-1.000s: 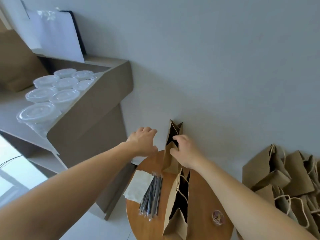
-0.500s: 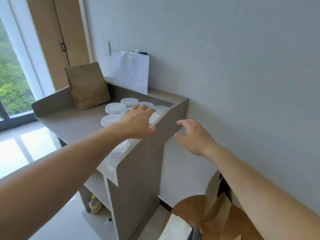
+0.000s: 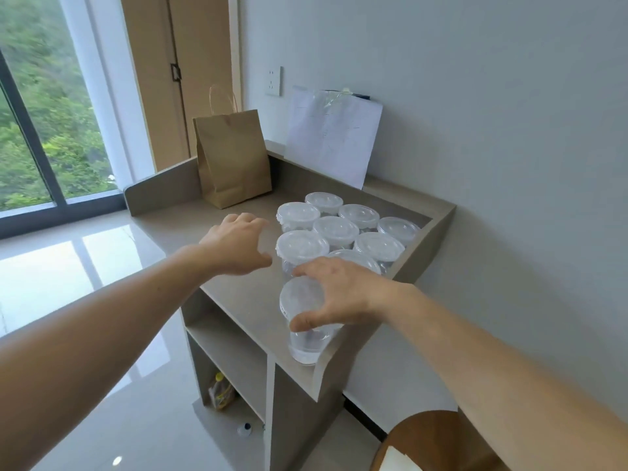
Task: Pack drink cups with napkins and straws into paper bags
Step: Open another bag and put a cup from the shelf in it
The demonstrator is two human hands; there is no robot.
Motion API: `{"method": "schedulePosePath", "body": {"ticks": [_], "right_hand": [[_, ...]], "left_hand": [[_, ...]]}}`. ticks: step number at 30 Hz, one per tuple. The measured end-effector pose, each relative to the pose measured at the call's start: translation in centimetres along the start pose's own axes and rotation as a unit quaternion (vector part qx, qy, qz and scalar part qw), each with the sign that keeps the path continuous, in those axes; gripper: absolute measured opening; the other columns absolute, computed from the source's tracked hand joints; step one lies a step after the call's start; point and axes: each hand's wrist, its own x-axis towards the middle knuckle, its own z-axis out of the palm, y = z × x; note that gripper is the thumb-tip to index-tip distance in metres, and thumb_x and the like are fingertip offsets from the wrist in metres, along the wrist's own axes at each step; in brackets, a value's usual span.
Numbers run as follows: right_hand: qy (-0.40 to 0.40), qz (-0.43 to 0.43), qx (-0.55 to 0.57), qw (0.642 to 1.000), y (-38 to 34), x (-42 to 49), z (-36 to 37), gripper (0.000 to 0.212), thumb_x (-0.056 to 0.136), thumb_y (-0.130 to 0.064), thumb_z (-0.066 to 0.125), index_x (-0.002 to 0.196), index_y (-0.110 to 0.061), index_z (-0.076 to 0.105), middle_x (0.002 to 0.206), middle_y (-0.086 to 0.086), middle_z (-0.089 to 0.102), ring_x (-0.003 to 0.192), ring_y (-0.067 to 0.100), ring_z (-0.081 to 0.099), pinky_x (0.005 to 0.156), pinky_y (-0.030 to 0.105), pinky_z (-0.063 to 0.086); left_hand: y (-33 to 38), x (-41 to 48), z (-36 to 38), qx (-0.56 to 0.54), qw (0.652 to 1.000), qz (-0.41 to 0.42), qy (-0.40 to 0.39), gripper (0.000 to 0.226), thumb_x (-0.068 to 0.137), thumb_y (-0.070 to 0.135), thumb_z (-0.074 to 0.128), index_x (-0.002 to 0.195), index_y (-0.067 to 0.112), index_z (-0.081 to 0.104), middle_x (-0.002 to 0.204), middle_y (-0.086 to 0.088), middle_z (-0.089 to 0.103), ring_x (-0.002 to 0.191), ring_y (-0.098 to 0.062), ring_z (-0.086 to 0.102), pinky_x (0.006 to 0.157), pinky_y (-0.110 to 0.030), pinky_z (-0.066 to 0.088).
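Right hand [image 3: 334, 294] splayed over nearest lidded cup [image 3: 300, 302], perhaps in contact; left hand [image 3: 238, 248] open and empty alongside.

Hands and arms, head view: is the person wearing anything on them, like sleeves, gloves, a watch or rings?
Nothing worn shows. The left hand and right hand are ungloved, the left forearm and right forearm are bare to the picture's edge, and no watch, bracelet or ring is visible.

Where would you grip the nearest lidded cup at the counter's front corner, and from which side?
Probably grip the nearest cup by its clear wall just under the lid rim, reaching down from above: it stands upright, other cups crowd close behind, and the counter's raised edge flanks it.
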Motion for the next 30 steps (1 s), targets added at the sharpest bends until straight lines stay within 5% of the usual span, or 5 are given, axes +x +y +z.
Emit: {"method": "schedulePosePath", "body": {"ticks": [6,12,17,24,30], "right_hand": [[-0.027,-0.007,-0.09,0.996,-0.8,0.9,0.6,0.108,0.06,-0.075,0.071,0.151,-0.038,0.026,0.155,-0.012,0.031,0.142,0.016,0.023,0.118,0.037,0.009],[0.044,0.009,-0.003,0.999,-1.4,-0.4,-0.8,0.095,0.063,-0.06,0.078,0.146,-0.039,0.036,0.144,-0.01,0.045,0.134,0.021,0.037,0.102,0.032,0.034],[0.114,0.011,0.171,0.979,-0.9,-4.9,-5.6,0.095,0.06,-0.054,0.084,0.144,-0.038,0.043,0.138,-0.021,0.048,0.128,-0.002,0.043,0.106,0.025,0.039],[0.238,0.082,0.222,0.942,4.2,-16.9,-8.9,0.089,0.044,-0.064,0.081,0.127,-0.048,0.055,0.118,-0.022,0.057,0.106,-0.012,0.057,0.081,0.008,0.047],[0.233,0.234,0.175,0.927,10.3,-27.5,-6.0,0.093,0.044,-0.065,0.08,0.131,-0.046,0.052,0.127,-0.023,0.053,0.116,-0.008,0.049,0.091,0.017,0.041]], "left_hand": [[-0.8,0.3,1.1,-0.01,1.0,0.006,-0.014,0.074,0.085,0.047,0.061,0.15,0.026,0.032,0.151,-0.002,0.036,0.141,-0.026,0.026,0.106,-0.043,0.037],[1.0,1.5,-1.3,-0.018,0.999,0.042,0.024,0.072,0.086,0.049,0.061,0.149,0.027,0.036,0.152,0.001,0.036,0.141,-0.026,0.027,0.106,-0.044,0.036],[4.2,2.9,-3.8,-0.034,0.995,0.075,0.055,0.07,0.087,0.044,0.061,0.15,0.025,0.035,0.154,-0.001,0.034,0.143,-0.028,0.024,0.106,-0.046,0.035],[15.3,3.0,-3.3,-0.037,0.975,0.209,0.064,0.062,0.085,0.046,0.06,0.141,0.026,0.045,0.148,-0.004,0.042,0.137,-0.031,0.033,0.103,-0.051,0.04],[28.3,-0.1,1.7,-0.029,0.957,0.289,0.0,0.071,0.084,0.042,0.06,0.148,0.024,0.037,0.152,-0.006,0.037,0.14,-0.03,0.03,0.106,-0.043,0.035]]}}
